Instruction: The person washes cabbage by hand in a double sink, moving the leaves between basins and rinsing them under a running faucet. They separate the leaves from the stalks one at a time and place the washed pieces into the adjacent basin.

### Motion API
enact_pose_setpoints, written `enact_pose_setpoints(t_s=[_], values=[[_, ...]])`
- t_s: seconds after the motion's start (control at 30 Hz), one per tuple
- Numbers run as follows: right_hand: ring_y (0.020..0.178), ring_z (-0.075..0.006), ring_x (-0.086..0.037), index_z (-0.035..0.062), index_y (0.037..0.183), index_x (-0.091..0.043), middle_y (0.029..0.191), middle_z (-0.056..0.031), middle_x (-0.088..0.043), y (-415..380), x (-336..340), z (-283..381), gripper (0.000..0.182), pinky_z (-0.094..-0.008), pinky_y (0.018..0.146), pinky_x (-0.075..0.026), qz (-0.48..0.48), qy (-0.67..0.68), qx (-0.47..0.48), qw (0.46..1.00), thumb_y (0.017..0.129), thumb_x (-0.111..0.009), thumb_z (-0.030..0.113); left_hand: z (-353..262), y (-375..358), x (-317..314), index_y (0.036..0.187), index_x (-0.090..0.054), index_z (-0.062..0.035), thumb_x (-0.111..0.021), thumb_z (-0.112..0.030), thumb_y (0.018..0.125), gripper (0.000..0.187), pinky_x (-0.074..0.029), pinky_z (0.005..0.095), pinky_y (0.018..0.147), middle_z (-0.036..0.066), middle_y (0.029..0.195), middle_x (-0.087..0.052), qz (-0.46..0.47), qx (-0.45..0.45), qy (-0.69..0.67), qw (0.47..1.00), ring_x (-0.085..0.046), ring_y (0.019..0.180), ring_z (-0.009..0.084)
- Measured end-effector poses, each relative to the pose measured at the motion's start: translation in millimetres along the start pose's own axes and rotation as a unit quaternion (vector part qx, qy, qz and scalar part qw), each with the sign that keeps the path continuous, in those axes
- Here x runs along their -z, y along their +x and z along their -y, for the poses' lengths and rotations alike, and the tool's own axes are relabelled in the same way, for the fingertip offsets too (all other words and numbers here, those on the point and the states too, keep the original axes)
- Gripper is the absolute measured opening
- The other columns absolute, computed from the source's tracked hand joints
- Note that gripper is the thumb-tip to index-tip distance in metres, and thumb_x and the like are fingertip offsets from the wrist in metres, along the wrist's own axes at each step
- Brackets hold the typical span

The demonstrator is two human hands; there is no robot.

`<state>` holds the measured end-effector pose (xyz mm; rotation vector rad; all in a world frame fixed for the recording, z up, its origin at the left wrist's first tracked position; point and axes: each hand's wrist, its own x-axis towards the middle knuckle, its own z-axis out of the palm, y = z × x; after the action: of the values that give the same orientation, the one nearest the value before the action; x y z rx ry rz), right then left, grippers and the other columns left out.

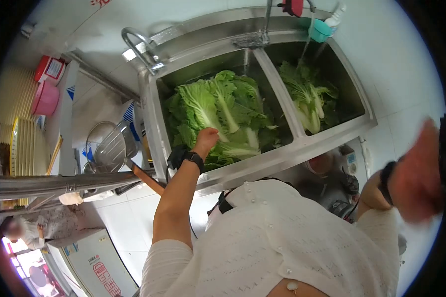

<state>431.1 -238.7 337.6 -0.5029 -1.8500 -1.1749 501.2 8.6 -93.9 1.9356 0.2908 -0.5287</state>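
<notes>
In the left basin, a heap of green napa cabbage leaves (255, 101) lies in the sink. My left hand (206, 140) reaches over the front rim, closed at the white stem end of a large napa cabbage leaf (198, 99) that lies on top of the heap. Its fingertips are partly hidden. Out at the far right, away from the sink, my right hand (416, 173) is raised and smeared by motion, so its fingers cannot be read. More cabbage leaves (309, 101) with pale stems sit in the right basin under a thin stream of water.
A steel double sink (275, 84) has a curved faucet (136, 42) at its left. A teal cup (320, 30) hangs at the back right. Left are stacked yellow-rimmed trays (22, 148), a pink bowl (45, 97) and wire baskets (111, 146). Another person (32, 230) is at far left.
</notes>
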Motion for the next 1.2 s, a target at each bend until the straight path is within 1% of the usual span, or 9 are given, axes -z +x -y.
enact_pose_setpoints(t_s=[0.03, 0.07, 0.3, 0.33, 0.4, 0.67, 1.0, 1.1, 1.2], values=[[0.042, -0.0039, -0.047, 0.0033, 0.068, -0.057, 0.058, -0.0018, -0.057, 14, -4, -1, 0.016, -0.0159, 0.037, -0.04, 0.219, -0.215, -0.214, 0.927, 0.065, -0.069, 0.014, 9, 8, -1, 0.088, -0.059, -0.001, -0.056, -0.009, 0.068, 0.021, -0.043, 0.0281, 0.066, 0.009, 0.081, -0.06, -0.012, -0.022, -0.009, 1.0, -0.056, 0.075, 0.018], [0.045, -0.0058, -0.048, 0.0028, 0.069, -0.057, 0.061, -0.003, -0.057, 24, -5, 12, 0.015, -0.0173, 0.04, -0.04, 0.282, -0.311, -0.224, 0.879, 0.066, -0.068, 0.013, 12, 14, -2, 0.088, -0.059, -0.0009, -0.056, -0.008, 0.068, 0.021, -0.044, 0.028, 0.066, 0.009, 0.081, -0.06, -0.021, -0.047, -0.016, 0.999, -0.057, 0.075, 0.0179], [0.068, -0.0195, -0.052, -0.0006, 0.079, -0.057, 0.079, -0.0116, -0.057, 30, 14, 60, 0.013, -0.0273, 0.059, -0.042, 0.396, -0.624, -0.269, 0.618, 0.072, -0.057, 0.01, 19, 21, -3, 0.083, -0.06, -0.0022, -0.051, -0.014, 0.073, 0.018, -0.045, 0.0303, 0.061, 0.012, 0.077, -0.061, -0.061, -0.249, 0.079, 0.963, -0.058, 0.068, 0.0204], [0.071, -0.0214, -0.053, -0.0011, 0.081, -0.057, 0.082, -0.0128, -0.057, 25, 19, 70, 0.013, -0.0287, 0.062, -0.042, 0.415, -0.661, -0.282, 0.558, 0.073, -0.056, 0.01, 14, 18, -4, 0.082, -0.06, -0.0031, -0.049, -0.018, 0.076, 0.019, -0.046, 0.0311, 0.062, 0.013, 0.078, -0.061, -0.027, -0.12, 0.127, 0.984, -0.059, 0.07, 0.0208], [0.077, -0.0253, -0.054, -0.002, 0.083, -0.057, 0.087, -0.0153, -0.057, 10, 25, 89, 0.014, -0.0316, 0.068, -0.042, 0.413, -0.756, -0.326, 0.39, 0.075, -0.053, 0.009, 24, 17, -2, 0.082, -0.061, -0.0044, -0.055, -0.018, 0.072, 0.018, -0.047, 0.0303, 0.068, 0.013, 0.076, -0.061, -0.061, -0.155, 0.036, 0.985, -0.06, 0.075, 0.0203], [0.068, -0.0216, -0.052, -0.0009, 0.084, -0.056, 0.079, -0.0121, -0.055, -1, 47, 64, 0.014, -0.0296, 0.06, -0.039, 0.369, -0.659, -0.281, 0.593, 0.072, -0.055, 0.007, 16, 7, -18, 0.086, -0.06, -0.002, -0.054, -0.006, 0.069, 0.019, -0.044, 0.0255, 0.066, 0.009, 0.076, -0.061, -0.033, -0.096, -0.031, 0.994, -0.057, 0.071, 0.0149], [0.057, -0.0168, -0.049, 0.0006, 0.084, -0.056, 0.069, -0.0081, -0.053, -3, 19, 16, 0.017, -0.0271, 0.05, -0.036, 0.251, -0.474, -0.221, 0.814, 0.068, -0.058, 0.004, 40, 40, -25, 0.095, -0.059, -0.003, -0.053, -0.014, 0.072, 0.026, -0.043, 0.0335, 0.075, 0.014, 0.092, -0.059, 0.019, 0.027, 0.109, 0.993, -0.055, 0.086, 0.0286], [0.054, -0.0154, -0.048, 0.001, 0.084, -0.056, 0.066, -0.0069, -0.052, -28, 10, 2, 0.018, -0.0264, 0.047, -0.035, 0.186, -0.363, -0.361, 0.838, 0.067, -0.059, 0.004, 47, 42, -27, 0.099, -0.055, 0.0023, -0.054, -0.013, 0.071, 0.032, -0.042, 0.0331, 0.076, 0.018, 0.095, -0.057, 0.006, 0.068, 0.086, 0.994, -0.054, 0.09, 0.0283], [0.053, -0.0158, -0.049, 0.0021, 0.092, -0.055, 0.067, -0.0066, -0.052, -113, -7, -3, 0.021, -0.0264, 0.046, -0.036, 0.162, -0.187, -0.671, 0.699, 0.07, -0.057, 0.001, 31, 38, -23, 0.089, -0.056, 0.0062, -0.052, -0.011, 0.071, 0.025, -0.04, 0.0353, 0.065, 0.017, 0.088, -0.057, 0.056, 0.107, 0.111, 0.986, -0.055, 0.08, 0.0284]])
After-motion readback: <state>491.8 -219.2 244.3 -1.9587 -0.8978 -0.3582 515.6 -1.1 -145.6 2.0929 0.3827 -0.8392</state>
